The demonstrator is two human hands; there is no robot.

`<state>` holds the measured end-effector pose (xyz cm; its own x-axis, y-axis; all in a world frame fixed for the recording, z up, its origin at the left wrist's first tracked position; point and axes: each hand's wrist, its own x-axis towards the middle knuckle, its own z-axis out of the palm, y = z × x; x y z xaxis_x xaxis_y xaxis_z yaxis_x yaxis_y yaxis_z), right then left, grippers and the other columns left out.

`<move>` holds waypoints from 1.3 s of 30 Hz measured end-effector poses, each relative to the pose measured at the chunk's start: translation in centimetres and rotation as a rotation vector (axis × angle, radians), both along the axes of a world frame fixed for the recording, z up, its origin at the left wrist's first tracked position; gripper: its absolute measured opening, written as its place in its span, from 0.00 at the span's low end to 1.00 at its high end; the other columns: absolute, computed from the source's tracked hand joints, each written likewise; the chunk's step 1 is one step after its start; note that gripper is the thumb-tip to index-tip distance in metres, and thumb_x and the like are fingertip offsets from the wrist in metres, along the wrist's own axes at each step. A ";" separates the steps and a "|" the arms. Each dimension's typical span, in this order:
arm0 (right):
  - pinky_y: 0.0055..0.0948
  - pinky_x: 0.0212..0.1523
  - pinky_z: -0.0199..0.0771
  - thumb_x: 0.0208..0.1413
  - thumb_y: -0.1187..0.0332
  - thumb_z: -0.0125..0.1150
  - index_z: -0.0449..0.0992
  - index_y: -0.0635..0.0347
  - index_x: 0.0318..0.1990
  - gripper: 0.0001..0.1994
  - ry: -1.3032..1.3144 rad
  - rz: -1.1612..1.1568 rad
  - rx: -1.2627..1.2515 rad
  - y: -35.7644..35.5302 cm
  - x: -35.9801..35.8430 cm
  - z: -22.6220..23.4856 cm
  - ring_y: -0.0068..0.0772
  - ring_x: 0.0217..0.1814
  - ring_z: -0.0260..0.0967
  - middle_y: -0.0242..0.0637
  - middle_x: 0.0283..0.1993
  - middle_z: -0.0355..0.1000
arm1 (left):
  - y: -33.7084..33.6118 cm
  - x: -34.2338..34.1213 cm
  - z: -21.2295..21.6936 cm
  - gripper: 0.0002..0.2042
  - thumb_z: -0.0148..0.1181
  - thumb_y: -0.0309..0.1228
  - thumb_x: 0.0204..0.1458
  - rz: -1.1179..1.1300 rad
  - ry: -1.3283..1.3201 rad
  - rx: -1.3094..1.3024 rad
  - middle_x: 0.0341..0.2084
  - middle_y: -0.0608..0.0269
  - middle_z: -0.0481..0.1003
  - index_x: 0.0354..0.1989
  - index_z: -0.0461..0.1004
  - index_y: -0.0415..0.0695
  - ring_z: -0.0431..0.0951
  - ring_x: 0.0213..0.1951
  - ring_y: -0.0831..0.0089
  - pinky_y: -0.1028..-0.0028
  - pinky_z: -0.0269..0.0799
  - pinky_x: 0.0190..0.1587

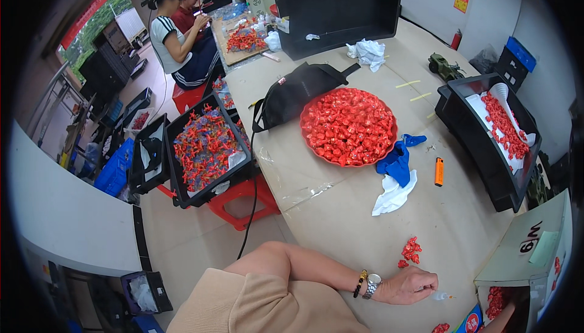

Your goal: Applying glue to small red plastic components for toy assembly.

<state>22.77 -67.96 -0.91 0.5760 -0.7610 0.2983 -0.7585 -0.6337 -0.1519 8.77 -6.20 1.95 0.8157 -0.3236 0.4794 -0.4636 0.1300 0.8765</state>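
Note:
My left hand (409, 285), with a watch and beaded bracelet on its wrist, is closed over the table. A small clear bottle with a thin tip (443, 296) sticks out from its fingers. Several small red pieces (411, 250) lie just beyond this hand, and another little red cluster (440, 328) is near the lower edge. At the lower right, part of my right arm (504, 319) reaches in by a pale green metal box (508, 260); the fingers are hidden. More red parts (496, 301) are piled at the box's opening.
A round red tray (306, 140) heaped with red pieces stands mid-table. Beside it are a black bag (298, 92), blue cloth (396, 164), white cloth (394, 194) and orange lighter (439, 171). Black bins (465, 132) (176, 178) flank the table. Two people (176, 41) sit at the far left.

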 end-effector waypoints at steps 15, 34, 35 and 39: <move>0.36 0.31 0.71 0.55 0.65 0.59 0.75 0.61 0.44 0.12 -0.711 0.011 0.522 -1.2 -11.2 2.2 0.32 0.38 0.68 0.35 0.39 0.72 | 0.3 0.7 0.3 0.01 0.58 0.24 0.50 0.042 0.081 0.057 0.20 0.63 0.72 0.29 0.74 0.40 0.72 0.22 0.76 0.76 0.66 0.25; 0.23 0.23 0.67 0.50 0.69 0.64 0.75 0.57 0.33 0.05 -0.443 0.711 0.821 51.3 -24.5 5.4 0.18 0.23 0.66 0.29 0.23 0.69 | 1.4 2.8 3.4 0.05 0.59 0.23 0.51 0.028 0.501 -0.498 0.19 0.69 0.70 0.35 0.71 0.38 0.63 0.15 0.84 0.82 0.55 0.16; 0.25 0.24 0.67 0.48 0.68 0.65 0.75 0.56 0.32 0.06 -0.434 0.811 0.692 51.8 -23.6 4.1 0.21 0.23 0.66 0.30 0.24 0.68 | 1.9 2.7 3.9 0.05 0.58 0.23 0.51 0.005 0.522 -0.529 0.20 0.68 0.70 0.35 0.71 0.38 0.63 0.16 0.83 0.81 0.56 0.17; 0.30 0.25 0.68 0.43 0.66 0.67 0.74 0.54 0.30 0.08 -0.306 1.012 0.226 52.5 -21.6 2.8 0.29 0.28 0.66 0.31 0.28 0.64 | 4.0 2.8 5.9 0.05 0.56 0.23 0.53 -0.102 0.649 -0.675 0.25 0.65 0.70 0.36 0.71 0.37 0.65 0.21 0.79 0.79 0.59 0.23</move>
<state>1.16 -15.47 1.86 0.8934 -0.0294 0.4483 0.1909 -0.8784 -0.4381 11.53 -2.16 7.89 0.9723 -0.2276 0.0529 0.1307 0.7175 0.6842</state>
